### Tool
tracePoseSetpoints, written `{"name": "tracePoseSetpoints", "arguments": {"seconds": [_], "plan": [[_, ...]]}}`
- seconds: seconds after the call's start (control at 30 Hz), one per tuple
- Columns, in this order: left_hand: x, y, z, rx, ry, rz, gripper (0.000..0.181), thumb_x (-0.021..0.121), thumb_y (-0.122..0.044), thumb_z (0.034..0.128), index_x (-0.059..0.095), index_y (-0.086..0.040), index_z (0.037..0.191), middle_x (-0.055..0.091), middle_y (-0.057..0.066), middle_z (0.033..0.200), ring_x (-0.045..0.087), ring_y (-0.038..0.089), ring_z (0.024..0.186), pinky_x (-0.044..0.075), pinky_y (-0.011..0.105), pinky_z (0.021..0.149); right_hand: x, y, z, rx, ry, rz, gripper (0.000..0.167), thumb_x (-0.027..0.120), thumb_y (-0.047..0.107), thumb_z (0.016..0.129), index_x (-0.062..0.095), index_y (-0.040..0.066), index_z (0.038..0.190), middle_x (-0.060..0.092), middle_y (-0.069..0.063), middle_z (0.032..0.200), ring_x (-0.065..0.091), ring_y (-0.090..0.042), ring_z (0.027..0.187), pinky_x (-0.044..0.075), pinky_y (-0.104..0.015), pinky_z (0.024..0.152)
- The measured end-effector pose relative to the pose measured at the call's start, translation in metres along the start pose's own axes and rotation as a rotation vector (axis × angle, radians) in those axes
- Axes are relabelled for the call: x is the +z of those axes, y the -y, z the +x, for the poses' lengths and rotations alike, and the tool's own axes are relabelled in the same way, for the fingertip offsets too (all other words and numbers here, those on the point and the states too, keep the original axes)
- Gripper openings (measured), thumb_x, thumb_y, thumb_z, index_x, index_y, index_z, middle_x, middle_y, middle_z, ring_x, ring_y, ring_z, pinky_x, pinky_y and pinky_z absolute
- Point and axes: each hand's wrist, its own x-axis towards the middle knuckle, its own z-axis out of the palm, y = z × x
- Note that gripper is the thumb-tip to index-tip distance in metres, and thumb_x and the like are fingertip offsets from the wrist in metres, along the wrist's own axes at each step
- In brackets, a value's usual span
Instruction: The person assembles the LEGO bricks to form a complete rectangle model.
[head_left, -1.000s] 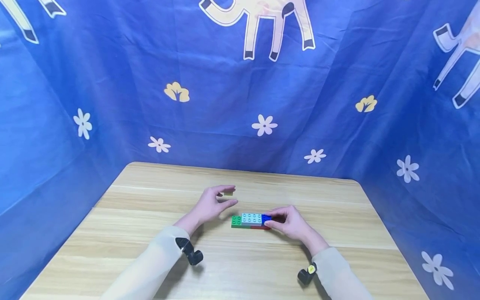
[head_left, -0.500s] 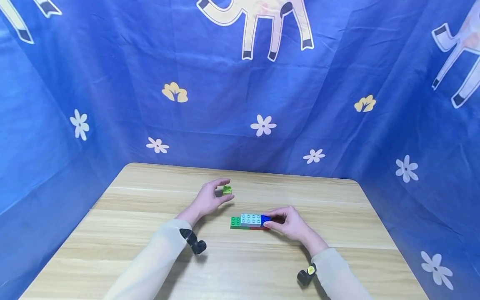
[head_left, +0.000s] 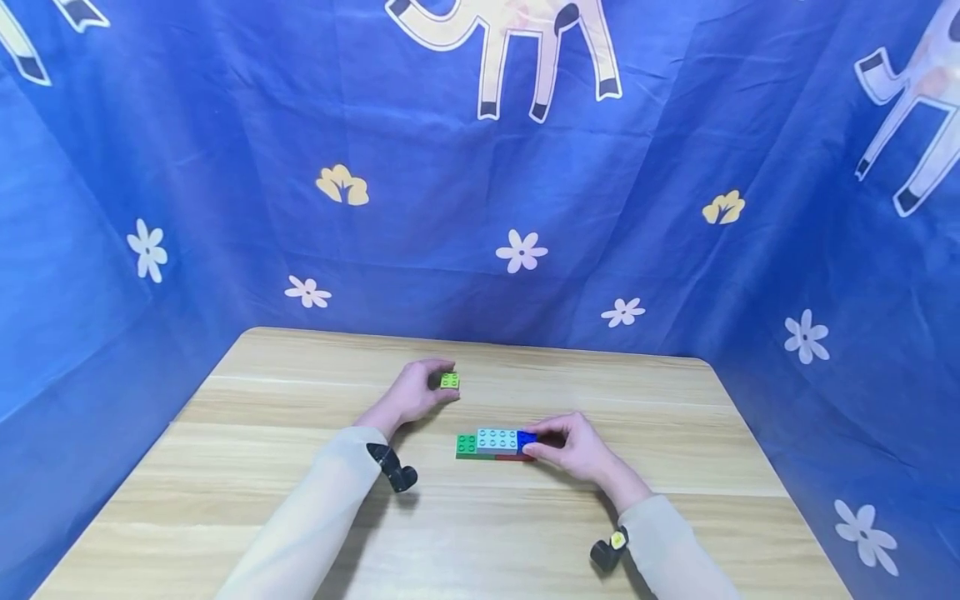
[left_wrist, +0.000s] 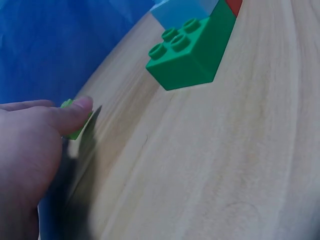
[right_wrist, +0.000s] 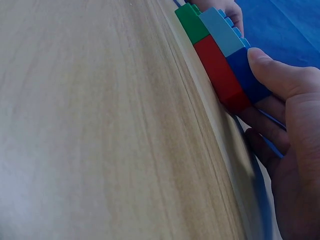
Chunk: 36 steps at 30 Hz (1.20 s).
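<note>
In the head view, my left hand [head_left: 411,393] holds a small lime-green toy brick [head_left: 449,381] between thumb and fingers, low over the table. The left wrist view shows the thumb covering much of that brick. My right hand [head_left: 576,448] pinches the dark blue brick [right_wrist: 245,75] at the right end of a two-layer block build. A light blue brick [head_left: 497,440] sits beside it on top. Beneath them are a green brick [left_wrist: 185,55] at the left, with bare studs, and a red brick [right_wrist: 220,72] at the right.
The build lies on a light wooden table [head_left: 465,533]. A blue cloth [head_left: 420,183] printed with flowers and animals hangs behind and at both sides. Each wrist carries a small black camera, the left wrist camera [head_left: 393,468] and the right wrist camera [head_left: 609,550].
My left hand has come around the lime-green brick, its thumb and fingers drawing nearer together. The right hand stays on the blue brick. The whole head view has shifted slightly.
</note>
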Motion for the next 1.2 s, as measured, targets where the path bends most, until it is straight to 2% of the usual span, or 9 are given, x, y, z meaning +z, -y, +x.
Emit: {"name": "tracePoseSetpoints", "arguments": {"seconds": [0.17,0.47,0.73,0.9,1.1,1.2], "plan": [[-0.002,0.000,-0.002,-0.002,0.010,0.031,0.054,0.085,-0.017,0.0926,0.065,0.002,0.139,0.063,0.022,0.141,0.055,0.042,0.135,0.038,0.052,0.119,0.001,0.001,0.000,0.007,-0.004,0.008,0.029,0.089,0.028,0.089,0.083,0.018,0.116,0.079,0.006,0.112,0.071,-0.016,0.108,0.052,-0.033,0.100],[-0.005,0.003,-0.004,-0.001,-0.005,0.045,0.046,0.084,-0.021,0.0933,0.070,0.000,0.132,0.069,0.016,0.131,0.062,0.036,0.123,0.047,0.050,0.109,0.002,0.000,0.000,-0.004,-0.002,0.003,0.029,0.089,0.029,0.089,0.083,0.018,0.116,0.079,0.008,0.111,0.071,-0.015,0.108,0.051,-0.033,0.101],[-0.009,-0.003,-0.010,-0.035,-0.011,-0.043,0.042,0.086,-0.024,0.0915,0.072,-0.005,0.127,0.072,0.003,0.112,0.066,0.024,0.105,0.053,0.045,0.098,0.002,0.001,0.000,-0.009,-0.004,0.016,0.028,0.088,0.026,0.090,0.083,0.016,0.115,0.079,0.006,0.110,0.071,-0.016,0.106,0.052,-0.030,0.099],[-0.011,-0.009,-0.011,-0.029,-0.020,-0.103,0.041,0.087,-0.021,0.0911,0.071,-0.004,0.125,0.075,0.001,0.099,0.069,0.019,0.093,0.058,0.040,0.089,0.002,0.001,-0.001,-0.031,-0.005,0.022,0.027,0.087,0.024,0.091,0.083,0.013,0.115,0.079,0.002,0.110,0.072,-0.018,0.105,0.053,-0.029,0.096],[-0.015,-0.015,-0.016,0.010,-0.026,-0.135,0.043,0.086,-0.022,0.0918,0.072,-0.002,0.127,0.076,0.002,0.100,0.071,0.020,0.095,0.059,0.040,0.089,0.001,-0.001,-0.001,-0.029,0.000,0.028,0.027,0.087,0.025,0.091,0.083,0.015,0.116,0.079,0.004,0.110,0.072,-0.017,0.105,0.052,-0.029,0.097],[-0.016,-0.020,-0.019,0.007,-0.030,-0.143,0.043,0.086,-0.025,0.0918,0.073,-0.005,0.127,0.077,0.003,0.103,0.072,0.021,0.099,0.059,0.042,0.092,0.001,-0.002,-0.001,-0.022,0.002,0.035,0.027,0.088,0.026,0.090,0.083,0.016,0.116,0.079,0.006,0.109,0.072,-0.016,0.105,0.052,-0.029,0.097]]}}
